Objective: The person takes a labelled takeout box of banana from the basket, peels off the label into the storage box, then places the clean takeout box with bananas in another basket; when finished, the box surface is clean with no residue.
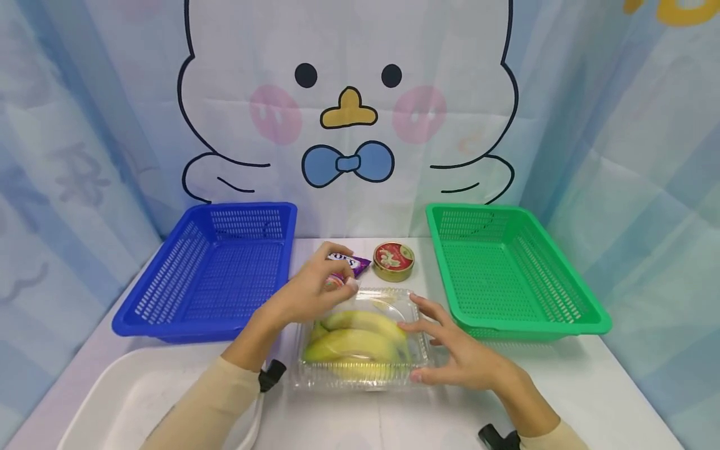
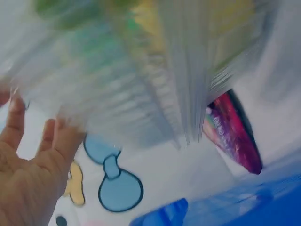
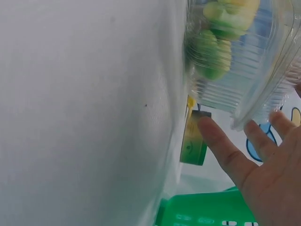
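A clear plastic clamshell box (image 1: 360,375) with yellow bananas (image 1: 354,344) inside sits on the table, its lid down. My left hand (image 1: 317,290) is over the box's far left corner, its fingers bent loosely and a gap between thumb and fingers. In the left wrist view the box is blurred, so firm contact cannot be told. Along the box's right side, my right hand (image 1: 464,350) spreads its fingers, with fingertips at the lid and the thumb by the near right corner. Behind the left hand lies a purple snack packet (image 1: 360,265), partly hidden.
A round tin (image 1: 394,259) with a red lid stands behind the box. To the left is a blue basket (image 1: 202,328), to the right a green basket (image 1: 534,328). A white tub (image 1: 95,397) lies under the left forearm. A printed curtain (image 1: 349,212) hangs behind.
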Action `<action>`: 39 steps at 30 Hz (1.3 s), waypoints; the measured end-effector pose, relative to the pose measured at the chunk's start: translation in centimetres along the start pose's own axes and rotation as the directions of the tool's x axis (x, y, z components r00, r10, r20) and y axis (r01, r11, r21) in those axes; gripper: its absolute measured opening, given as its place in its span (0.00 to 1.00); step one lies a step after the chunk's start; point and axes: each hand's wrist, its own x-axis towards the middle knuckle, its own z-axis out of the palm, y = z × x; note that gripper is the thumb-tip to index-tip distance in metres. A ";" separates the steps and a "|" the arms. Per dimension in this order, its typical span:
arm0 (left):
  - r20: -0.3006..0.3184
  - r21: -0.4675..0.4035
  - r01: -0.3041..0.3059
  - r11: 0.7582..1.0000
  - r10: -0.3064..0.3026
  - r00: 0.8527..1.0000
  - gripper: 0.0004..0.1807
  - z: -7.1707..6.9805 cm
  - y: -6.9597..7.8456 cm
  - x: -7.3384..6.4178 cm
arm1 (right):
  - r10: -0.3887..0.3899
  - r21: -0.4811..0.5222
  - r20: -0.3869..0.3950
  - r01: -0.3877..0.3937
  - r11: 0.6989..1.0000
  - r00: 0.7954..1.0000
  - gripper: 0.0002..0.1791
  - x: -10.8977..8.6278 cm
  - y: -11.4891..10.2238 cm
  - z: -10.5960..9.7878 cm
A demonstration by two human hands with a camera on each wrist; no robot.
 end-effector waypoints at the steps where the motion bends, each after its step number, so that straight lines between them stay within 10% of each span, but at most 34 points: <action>1: -0.030 -0.024 0.006 1.000 -0.006 1.000 0.06 -0.4 0.0 -0.1 | -0.003 -0.002 0.001 0.003 1.000 1.000 0.36 0.0 0.0 0.0; 11: -0.111 -0.109 0.017 0.994 -0.029 0.993 0.06 -3.8 1.4 -1.6 | 0.000 -0.012 -0.011 0.000 1.000 1.000 0.35 0.1 -0.3 -0.2; 39: -0.195 0.233 0.123 0.965 -0.078 0.978 0.06 -9.0 0.3 -14.3 | 0.040 0.053 0.026 -0.042 0.998 0.999 0.36 0.3 -0.7 -0.1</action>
